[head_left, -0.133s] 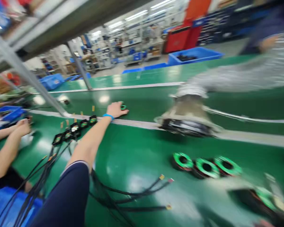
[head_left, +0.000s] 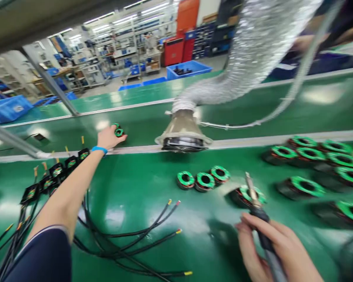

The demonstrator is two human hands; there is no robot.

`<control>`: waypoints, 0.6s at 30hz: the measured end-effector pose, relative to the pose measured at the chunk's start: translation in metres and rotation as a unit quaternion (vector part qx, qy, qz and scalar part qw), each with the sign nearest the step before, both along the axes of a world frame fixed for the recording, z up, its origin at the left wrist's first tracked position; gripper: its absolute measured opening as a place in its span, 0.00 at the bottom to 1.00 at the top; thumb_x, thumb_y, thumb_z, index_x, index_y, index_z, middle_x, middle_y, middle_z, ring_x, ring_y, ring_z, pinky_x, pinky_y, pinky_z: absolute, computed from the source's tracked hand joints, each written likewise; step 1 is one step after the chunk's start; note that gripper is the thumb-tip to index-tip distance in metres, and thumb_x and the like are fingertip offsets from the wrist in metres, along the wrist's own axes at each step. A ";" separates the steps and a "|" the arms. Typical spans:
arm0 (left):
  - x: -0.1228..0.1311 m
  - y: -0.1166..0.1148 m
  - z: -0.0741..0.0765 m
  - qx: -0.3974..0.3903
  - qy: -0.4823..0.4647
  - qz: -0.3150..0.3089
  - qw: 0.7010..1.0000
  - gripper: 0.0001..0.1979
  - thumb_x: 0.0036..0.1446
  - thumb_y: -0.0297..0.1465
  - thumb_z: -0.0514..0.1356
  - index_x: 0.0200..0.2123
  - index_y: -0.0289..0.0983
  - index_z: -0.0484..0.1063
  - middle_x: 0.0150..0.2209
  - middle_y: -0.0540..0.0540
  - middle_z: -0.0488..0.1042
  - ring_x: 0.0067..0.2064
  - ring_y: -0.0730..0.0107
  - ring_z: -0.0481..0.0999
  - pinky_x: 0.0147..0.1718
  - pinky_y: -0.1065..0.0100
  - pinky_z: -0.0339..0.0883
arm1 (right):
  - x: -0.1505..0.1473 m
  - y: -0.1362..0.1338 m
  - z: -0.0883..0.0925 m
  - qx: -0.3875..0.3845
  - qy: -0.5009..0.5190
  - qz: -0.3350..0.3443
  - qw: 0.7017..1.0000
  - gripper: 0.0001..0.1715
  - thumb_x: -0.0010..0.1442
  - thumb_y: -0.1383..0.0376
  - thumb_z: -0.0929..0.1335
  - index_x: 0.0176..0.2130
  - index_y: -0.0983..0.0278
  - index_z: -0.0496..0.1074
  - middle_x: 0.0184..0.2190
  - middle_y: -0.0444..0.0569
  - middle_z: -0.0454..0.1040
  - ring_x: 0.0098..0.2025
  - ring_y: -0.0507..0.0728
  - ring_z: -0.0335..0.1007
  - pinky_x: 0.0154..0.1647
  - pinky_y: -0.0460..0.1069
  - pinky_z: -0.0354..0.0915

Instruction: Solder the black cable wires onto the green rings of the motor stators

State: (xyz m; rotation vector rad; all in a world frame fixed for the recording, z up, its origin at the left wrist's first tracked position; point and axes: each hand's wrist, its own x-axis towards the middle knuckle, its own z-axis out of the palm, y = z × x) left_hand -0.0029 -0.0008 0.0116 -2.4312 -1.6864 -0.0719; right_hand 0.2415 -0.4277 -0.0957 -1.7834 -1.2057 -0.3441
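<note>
The person's left forearm (head_left: 73,192) is bare from the cuff down to the left hand (head_left: 110,138), and a narrow, bright blue wristband (head_left: 99,149) circles it just behind that hand. The band looks like a plain, smooth strap; any clasp or marking on it is too small to tell. Nearer the camera is a dark navy short sleeve (head_left: 41,256), smooth and close-fitting, finished at its cuff with a thin pale trim (head_left: 51,229). The right hand (head_left: 285,250) shows bare, slender fingers, and the forearm behind it runs off the bottom edge of the view.
</note>
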 end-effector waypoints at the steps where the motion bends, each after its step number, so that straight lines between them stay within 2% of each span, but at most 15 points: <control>1: -0.002 -0.004 0.002 0.011 0.003 -0.010 1.000 0.31 0.63 0.52 0.58 0.60 0.37 0.69 0.55 0.35 0.77 0.58 0.43 0.74 0.50 0.59 0.67 | -0.001 0.000 0.004 0.016 -0.021 0.006 1.000 0.09 0.71 0.62 0.70 0.51 0.60 0.76 0.40 0.49 0.78 0.37 0.56 0.78 0.42 0.51 0.72; 4: -0.007 -0.036 0.001 0.007 0.055 -0.096 0.994 0.29 0.59 0.54 0.61 0.56 0.43 0.71 0.53 0.42 0.78 0.56 0.50 0.75 0.48 0.63 0.66 | -0.006 0.006 0.016 0.056 -0.050 0.008 0.997 0.15 0.69 0.71 0.70 0.54 0.61 0.74 0.41 0.47 0.77 0.39 0.53 0.77 0.42 0.46 0.72; 7: 0.003 -0.087 -0.013 -0.054 0.102 -0.206 0.972 0.29 0.57 0.58 0.63 0.54 0.47 0.72 0.52 0.45 0.78 0.52 0.54 0.76 0.47 0.64 0.66 | -0.009 0.009 0.021 0.076 -0.061 0.017 0.995 0.17 0.68 0.74 0.70 0.55 0.61 0.73 0.41 0.47 0.76 0.38 0.52 0.76 0.41 0.46 0.72; 10: 0.035 -0.141 -0.029 -0.087 0.081 -0.275 0.954 0.33 0.57 0.61 0.63 0.56 0.46 0.72 0.52 0.43 0.77 0.52 0.53 0.76 0.46 0.63 0.68 | -0.008 0.006 0.020 0.088 -0.059 0.017 0.994 0.19 0.67 0.75 0.70 0.55 0.61 0.73 0.40 0.46 0.75 0.37 0.53 0.76 0.41 0.46 0.72; 13: 0.076 -0.182 -0.038 -0.090 0.046 -0.351 0.931 0.39 0.57 0.64 0.62 0.58 0.40 0.73 0.51 0.37 0.76 0.53 0.48 0.76 0.44 0.61 0.69 | -0.004 0.002 0.016 0.102 -0.060 0.000 0.993 0.18 0.66 0.74 0.70 0.54 0.61 0.74 0.39 0.47 0.76 0.37 0.55 0.76 0.41 0.49 0.72; 16: 0.110 -0.214 -0.041 -0.103 -0.007 -0.399 0.911 0.43 0.60 0.66 0.58 0.61 0.37 0.72 0.50 0.35 0.77 0.53 0.46 0.76 0.45 0.58 0.69 | 0.000 -0.004 0.009 0.096 -0.053 -0.020 0.994 0.16 0.66 0.71 0.70 0.53 0.60 0.75 0.38 0.49 0.77 0.38 0.58 0.75 0.44 0.53 0.72; 18: 0.120 -0.234 -0.038 -0.139 -0.038 -0.427 0.893 0.43 0.63 0.64 0.56 0.67 0.37 0.67 0.51 0.36 0.78 0.53 0.48 0.77 0.46 0.58 0.70 | 0.005 -0.009 0.002 0.072 -0.047 -0.035 0.996 0.15 0.66 0.68 0.71 0.53 0.60 0.76 0.37 0.52 0.78 0.39 0.62 0.75 0.45 0.57 0.72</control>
